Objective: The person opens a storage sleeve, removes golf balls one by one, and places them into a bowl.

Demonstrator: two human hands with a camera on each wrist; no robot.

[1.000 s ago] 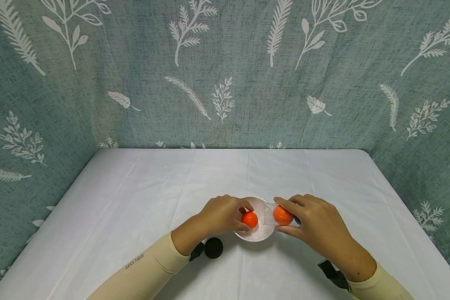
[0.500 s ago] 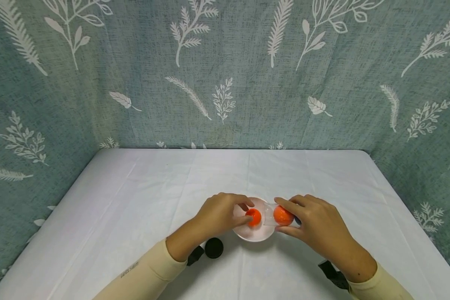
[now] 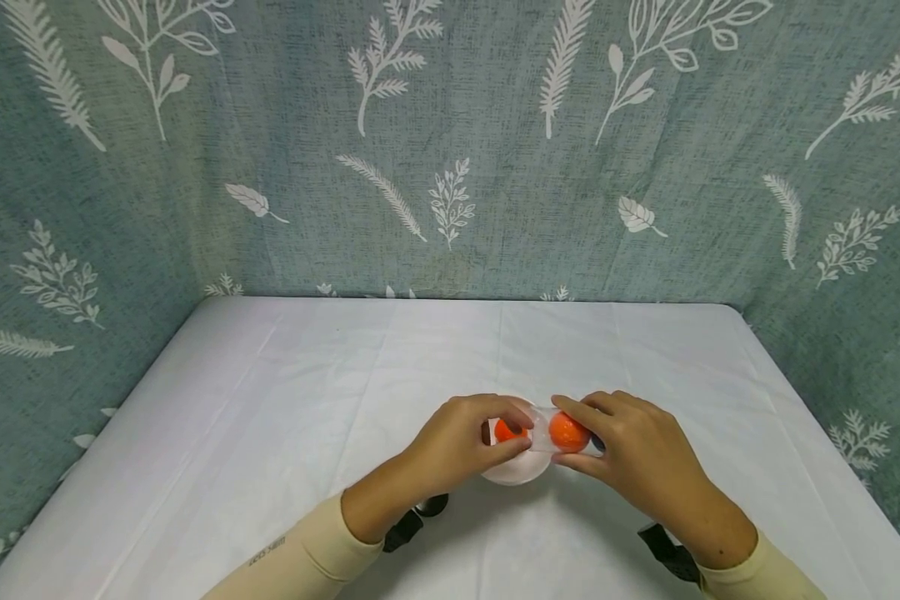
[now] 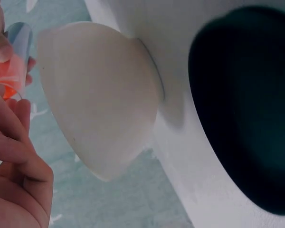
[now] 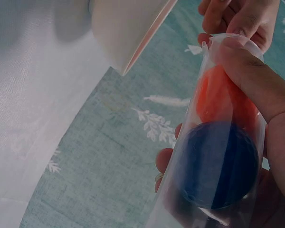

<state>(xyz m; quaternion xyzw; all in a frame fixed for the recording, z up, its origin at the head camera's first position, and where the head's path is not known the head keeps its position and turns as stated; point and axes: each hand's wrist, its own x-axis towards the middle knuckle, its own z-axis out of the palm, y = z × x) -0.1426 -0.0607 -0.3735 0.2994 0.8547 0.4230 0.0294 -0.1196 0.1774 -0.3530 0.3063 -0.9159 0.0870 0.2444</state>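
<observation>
In the head view my right hand [image 3: 633, 446] grips a clear plastic tube [image 3: 541, 429] lying sideways. Inside it are an orange ball [image 3: 568, 432] and, deeper in, a dark blue ball [image 5: 219, 164]. The thumb and fingers of my left hand [image 3: 461, 437] stand apart, their tips touching the tube's open mouth. Through the gap between them shows another orange ball [image 3: 510, 430], which seems to lie in the small pale bowl [image 3: 512, 473] below. My left hand hides part of that bowl; the left wrist view shows its outside [image 4: 97, 99].
A dark round object [image 3: 433, 505] is on the white-covered table [image 3: 307, 433], partly under my left wrist; it looms large and blurred in the left wrist view. Green leaf-patterned cloth [image 3: 450, 167] hangs behind and beside the table.
My left fingers have spread off the orange ball and moved right to the tube's mouth. That ball has shifted slightly right. My right hand and the tube have stayed almost still.
</observation>
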